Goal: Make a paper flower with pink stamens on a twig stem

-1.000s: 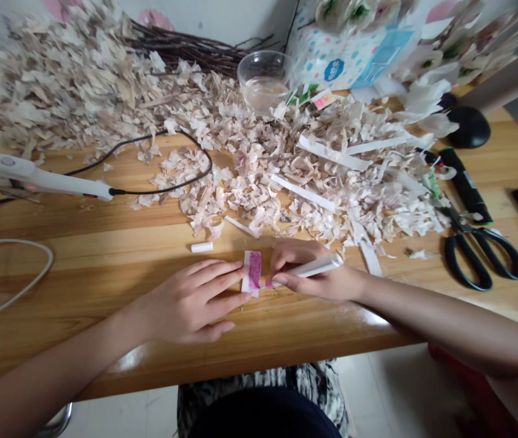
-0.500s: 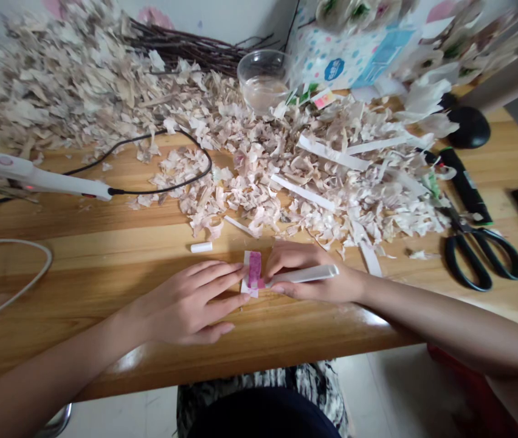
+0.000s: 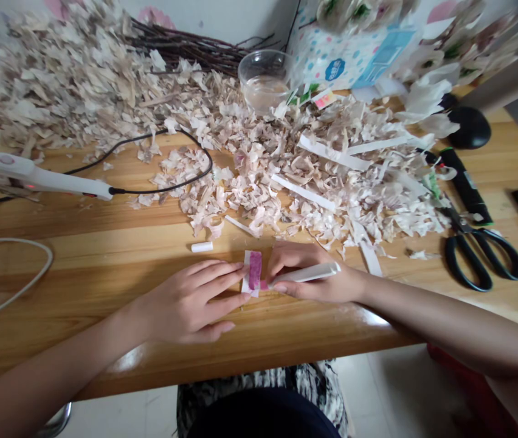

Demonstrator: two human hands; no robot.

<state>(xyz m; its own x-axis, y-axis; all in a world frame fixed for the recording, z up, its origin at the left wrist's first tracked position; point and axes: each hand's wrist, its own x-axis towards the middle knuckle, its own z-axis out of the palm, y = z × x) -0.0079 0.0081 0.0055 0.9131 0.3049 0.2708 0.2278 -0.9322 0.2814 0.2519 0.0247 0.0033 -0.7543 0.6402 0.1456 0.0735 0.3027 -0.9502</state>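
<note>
On the wooden table lies a small white paper strip (image 3: pixel 245 286) with a purple-pink coloured patch (image 3: pixel 255 270) on it. My left hand (image 3: pixel 195 298) rests flat, fingers spread, with its fingertips on the strip's left edge. A white marker pen (image 3: pixel 307 273) with a pink tip is gripped in my right hand (image 3: pixel 298 255), just right of the strip. Its tip points left near the paper's lower right edge; whether it touches the paper I cannot tell. The white pen cap (image 3: pixel 201 247) sits above my left fingers.
A wide heap of pale dried petals or husks (image 3: pixel 259 152) covers the back. Black-handled scissors (image 3: pixel 482 249) and a black tube (image 3: pixel 466 185) lie right. A white glue gun (image 3: pixel 49 176) with black cord is left; a clear bowl (image 3: pixel 265 82) stands behind.
The pen tip has shifted slightly right, away from the purple patch. My left hand and the paper strip keep nearly the same place.
</note>
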